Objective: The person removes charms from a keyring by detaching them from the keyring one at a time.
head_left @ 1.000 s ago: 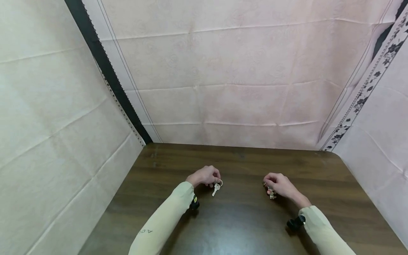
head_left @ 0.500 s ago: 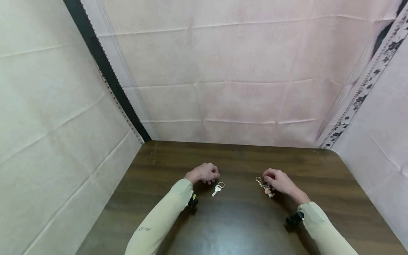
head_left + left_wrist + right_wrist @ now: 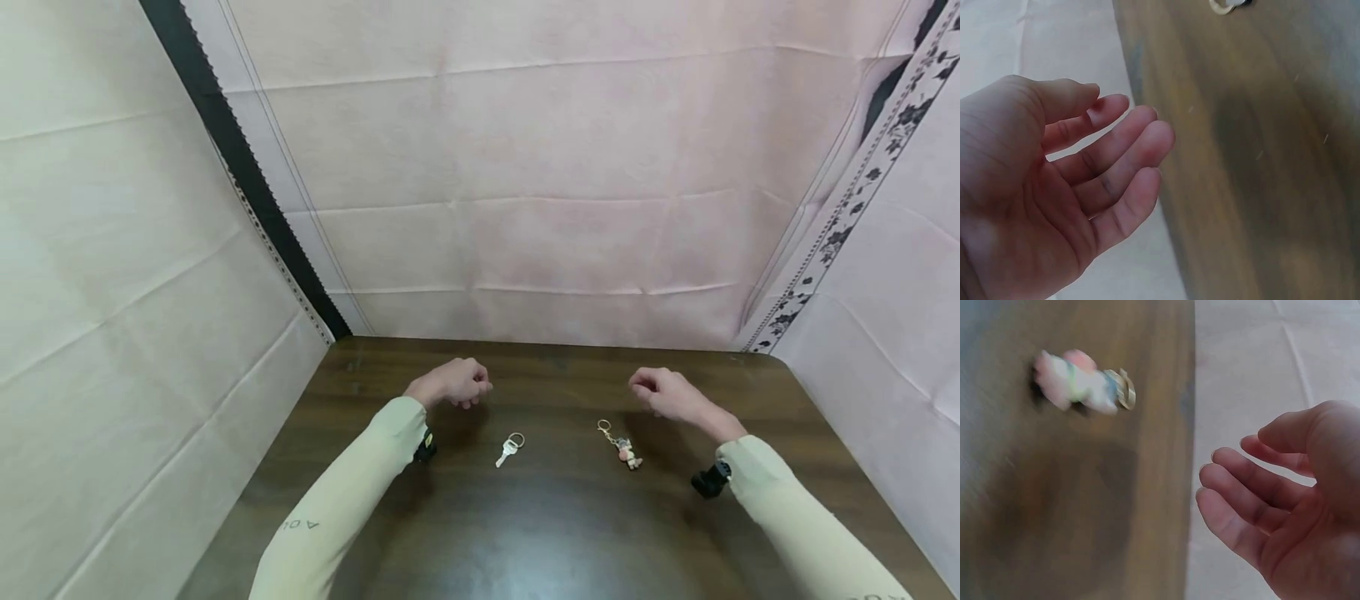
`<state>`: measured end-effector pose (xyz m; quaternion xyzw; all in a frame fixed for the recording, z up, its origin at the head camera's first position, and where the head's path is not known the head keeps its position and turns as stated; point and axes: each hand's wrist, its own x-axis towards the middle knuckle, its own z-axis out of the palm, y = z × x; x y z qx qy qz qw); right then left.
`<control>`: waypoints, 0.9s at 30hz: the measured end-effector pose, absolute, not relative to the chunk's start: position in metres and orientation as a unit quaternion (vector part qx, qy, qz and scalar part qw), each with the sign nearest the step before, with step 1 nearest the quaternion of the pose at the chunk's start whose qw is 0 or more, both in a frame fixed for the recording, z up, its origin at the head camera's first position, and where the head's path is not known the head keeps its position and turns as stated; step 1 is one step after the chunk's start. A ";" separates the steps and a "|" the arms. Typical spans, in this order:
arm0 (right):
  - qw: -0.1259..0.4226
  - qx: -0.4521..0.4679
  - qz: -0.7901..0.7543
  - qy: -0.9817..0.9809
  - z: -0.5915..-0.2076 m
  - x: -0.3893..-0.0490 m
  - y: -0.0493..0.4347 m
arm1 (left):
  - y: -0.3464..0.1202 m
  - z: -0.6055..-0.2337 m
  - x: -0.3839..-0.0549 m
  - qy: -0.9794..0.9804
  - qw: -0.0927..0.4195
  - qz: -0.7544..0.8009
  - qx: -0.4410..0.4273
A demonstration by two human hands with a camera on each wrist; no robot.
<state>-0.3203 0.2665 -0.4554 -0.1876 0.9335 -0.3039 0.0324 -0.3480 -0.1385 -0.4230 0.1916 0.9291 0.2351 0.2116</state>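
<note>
A silver key [image 3: 507, 451] on a ring [image 3: 517, 438] lies on the table right of centre-left, near my left hand [image 3: 457, 384]. That hand hovers above the wood, fingers loosely bent with nothing between them; the left wrist view shows its bare palm [image 3: 1041, 206]. Farther right lies a keychain figurine [image 3: 628, 454] on a gold chain and clasp [image 3: 606, 427]. My right hand [image 3: 669, 394] is raised beyond it, up and to the right, also holding nothing. In the right wrist view the figurine [image 3: 1079, 381] is blurred, pink and white, apart from the relaxed fingers [image 3: 1235, 519].
The brown wooden table [image 3: 555, 533] reaches to a pale cloth backdrop [image 3: 525, 167]. Cloth walls [image 3: 135, 292] stand on the left and right sides. Each wrist wears a small black camera [image 3: 711, 481].
A second ago both hands were at the key ring and keychain. They have let go and lifted away, the left hand up and leftward, the right up and rightward. Both items lie on the table.
</note>
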 end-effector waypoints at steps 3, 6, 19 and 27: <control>-0.002 -0.198 -0.260 0.945 -0.440 -0.323 0.275 | -0.143 -0.410 -0.353 0.934 0.204 0.216 0.198; -0.026 -0.203 -0.227 0.952 -0.426 -0.325 0.284 | -0.146 -0.398 -0.357 0.938 0.196 0.196 0.206; -0.063 -0.214 -0.147 0.964 -0.377 -0.333 0.314 | -0.171 -0.355 -0.367 0.968 0.113 0.105 0.199; -0.069 -0.215 -0.113 0.968 -0.354 -0.339 0.333 | -0.188 -0.335 -0.366 0.982 0.088 0.048 0.162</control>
